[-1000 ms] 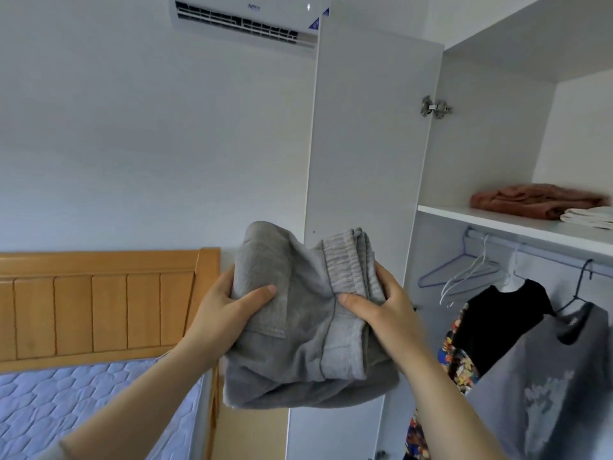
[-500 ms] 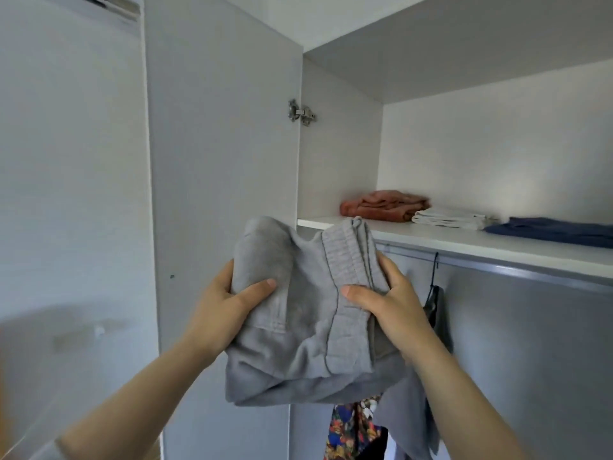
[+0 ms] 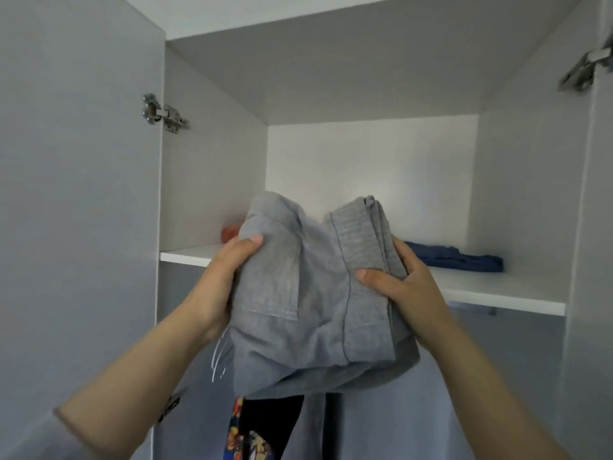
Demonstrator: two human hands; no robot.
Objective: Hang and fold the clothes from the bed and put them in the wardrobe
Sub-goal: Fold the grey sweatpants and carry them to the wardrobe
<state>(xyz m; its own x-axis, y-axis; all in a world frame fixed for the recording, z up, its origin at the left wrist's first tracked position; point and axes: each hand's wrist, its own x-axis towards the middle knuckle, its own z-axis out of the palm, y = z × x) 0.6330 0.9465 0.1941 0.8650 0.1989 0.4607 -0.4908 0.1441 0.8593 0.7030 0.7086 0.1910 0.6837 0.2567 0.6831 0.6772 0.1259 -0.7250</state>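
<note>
Garment: folded grey trousers [image 3: 318, 293], raised before wardrobe shelf [image 3: 497, 295], not yet set down.
Hands: left hand [image 3: 229, 277] and right hand [image 3: 404, 287] grip its sides, fingers curled.
Done: blue garment [image 3: 457, 260] shelved.

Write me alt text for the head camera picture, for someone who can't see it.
A left hand and a right hand grip a folded grey garment in front of an open wardrobe's white shelf. A folded blue garment lies on the shelf at right, an orange one shows partly at left, and dark and patterned clothes hang below.
</note>
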